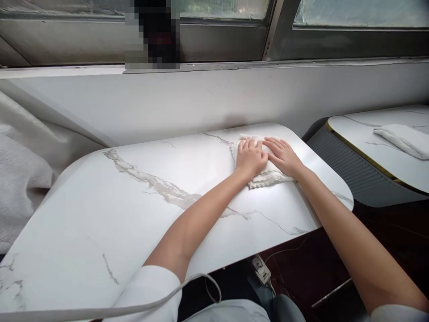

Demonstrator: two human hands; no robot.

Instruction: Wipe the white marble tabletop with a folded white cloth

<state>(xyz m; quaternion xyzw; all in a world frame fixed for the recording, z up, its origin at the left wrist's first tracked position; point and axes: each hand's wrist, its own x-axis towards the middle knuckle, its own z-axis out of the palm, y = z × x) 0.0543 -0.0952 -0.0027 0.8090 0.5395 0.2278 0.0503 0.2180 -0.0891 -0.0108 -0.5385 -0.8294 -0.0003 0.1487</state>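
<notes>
A folded white cloth (270, 178) with a scalloped edge lies on the white marble-patterned table (174, 170), near its far right end. My left hand (250, 157) rests on the cloth's left part, its fingers bent and closed onto the fabric. Beside it, my right hand (282, 156) lies flat on the cloth with fingers stretched out and the thumb close to the left hand. Both palms face down, and the hands cover much of the cloth.
A second marble-patterned table (355, 129) at the right bears another folded white cloth (407, 139). Pale fabric (23, 161) hangs at the left. A wall and windows run behind. A grey cable (161, 299) crosses the foreground; a power strip (261, 269) sits below the table edge.
</notes>
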